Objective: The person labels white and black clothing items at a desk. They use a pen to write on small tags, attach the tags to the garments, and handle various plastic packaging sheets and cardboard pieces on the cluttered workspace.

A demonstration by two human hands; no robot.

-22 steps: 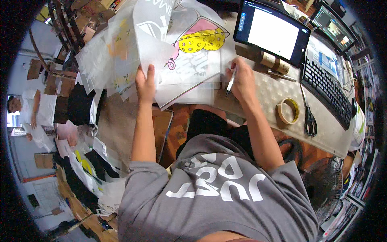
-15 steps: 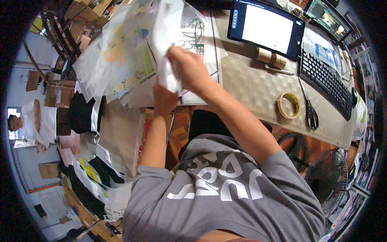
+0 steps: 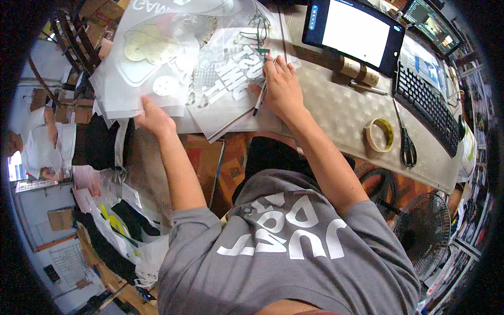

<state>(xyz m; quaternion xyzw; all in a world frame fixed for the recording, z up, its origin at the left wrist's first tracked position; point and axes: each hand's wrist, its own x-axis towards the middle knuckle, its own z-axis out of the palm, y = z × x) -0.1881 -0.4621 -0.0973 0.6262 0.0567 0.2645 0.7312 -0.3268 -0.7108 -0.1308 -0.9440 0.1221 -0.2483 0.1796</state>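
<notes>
My left hand [image 3: 155, 116] pinches the near edge of a stack of translucent printed sheets [image 3: 123, 86], thumb on top and fingers hidden underneath. Pale shapes and white lettering show on these sheets, along with a yellowish rounded figure. My right hand [image 3: 284, 88] rests on the right part of the spread, over a clear sheet with bold white lettering [image 3: 239, 73]. A slim dark-and-white pen [image 3: 259, 100] is held in its fingers, with the tip pointing toward me. Under the near edge, a dark-bordered sheet [image 3: 223, 130] sticks out with one corner toward me.
Right of the sheets stand a tablet [image 3: 353, 37] and a cardboard tube [image 3: 359, 71]. A tape roll [image 3: 379, 135], black scissors [image 3: 407, 149] and a keyboard [image 3: 428, 107] lie farther right. A fan [image 3: 422, 231] is below the table [image 3: 325, 113]. Another person [image 3: 50, 142] stands at far left.
The bundle of sheets that was raised and blurred in both hands now lies flat. My left hand moved left to the sheets' edge; my right hand moved right, and the pen now shows in it.
</notes>
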